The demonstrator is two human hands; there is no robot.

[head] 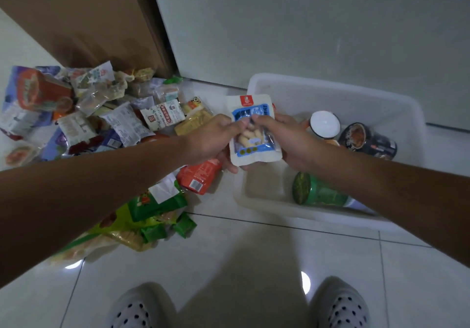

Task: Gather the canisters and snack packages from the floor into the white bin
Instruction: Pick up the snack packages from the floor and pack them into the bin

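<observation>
A white and blue snack package (251, 109) is held up over the left rim of the white bin (417, 124). My left hand (212, 139) grips its left side and my right hand (284, 139) grips its right side, thumbs on the front. Inside the bin lie a green canister (315, 190) on its side, a black canister (366, 142) and a canister with a white lid (325, 124). A red package (198, 175) lies on the floor just below my left hand. Several snack packages (101, 114) are heaped on the floor to the left.
Green packages (157, 205) lie at the front of the heap. A brown cardboard sheet (84, 20) leans at the back left, beside a white door (305, 22). My feet in grey perforated shoes (142, 307) stand on white floor tiles at the bottom.
</observation>
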